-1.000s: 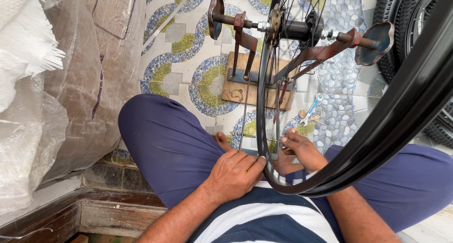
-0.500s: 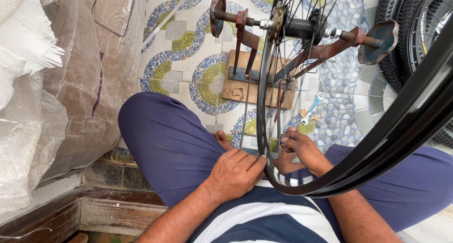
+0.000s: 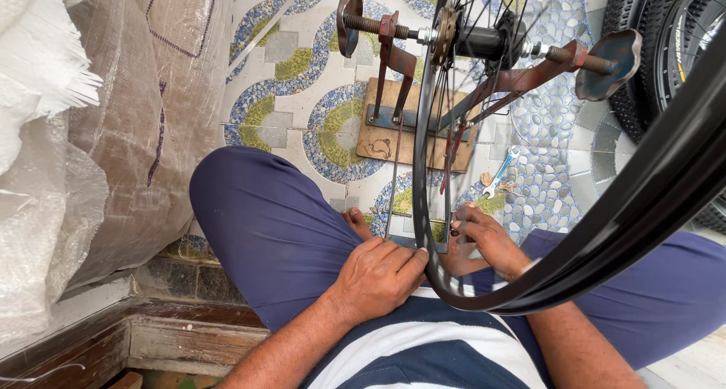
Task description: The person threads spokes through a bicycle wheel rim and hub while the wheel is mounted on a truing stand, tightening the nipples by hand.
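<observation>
1. Bicycle wheel rim – black, mounted upright in a rusty truing stand; hub sits at the far top, the rim's lowest arc hangs near, over the person's lap.
2. Left hand rests on the near-left edge of the rim, fingers curled, thumb side touching the rim wall. Closed loosely against it; can't tell whether it actually clamps the rim.
3. Right hand is inside the wheel, just right of the rim, fingertips pinched at the base of a spoke. Can't tell if a tool is in the pinch – too small, partly hidden.
4. Stand stands on a wooden base board on the patterned tile floor, far of the knees.
5. Small blue-handled spanner lies on the tiles just right of the board, near the right hand but apart from it.
6. Room: left side is tight – plastic-wrapped sacks press close to the left knee. Right side has tyres stacked at the far right edge, close to the stand's right knob.
7. Open floor only between the knees and the board, a narrow strip.
</observation>
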